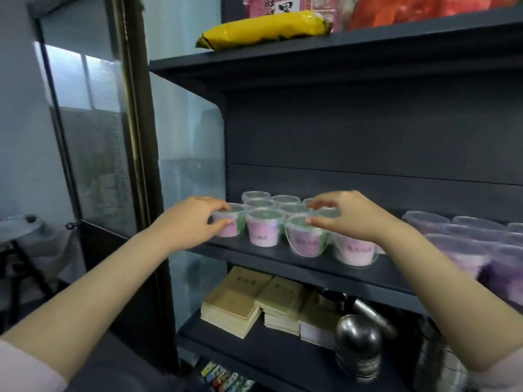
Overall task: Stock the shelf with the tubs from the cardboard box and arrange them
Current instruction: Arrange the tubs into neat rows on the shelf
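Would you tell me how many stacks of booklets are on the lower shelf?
3, side by side: left stack, middle stack, right stack beside the bowls. Others may be hidden behind.

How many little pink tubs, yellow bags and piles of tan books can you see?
Small clear plastic tubs with pink labels: at least 10; the right hand hides some
Yellow plastic bag: 1
Stacks of tan paper booklets: 3
Total: at least 14
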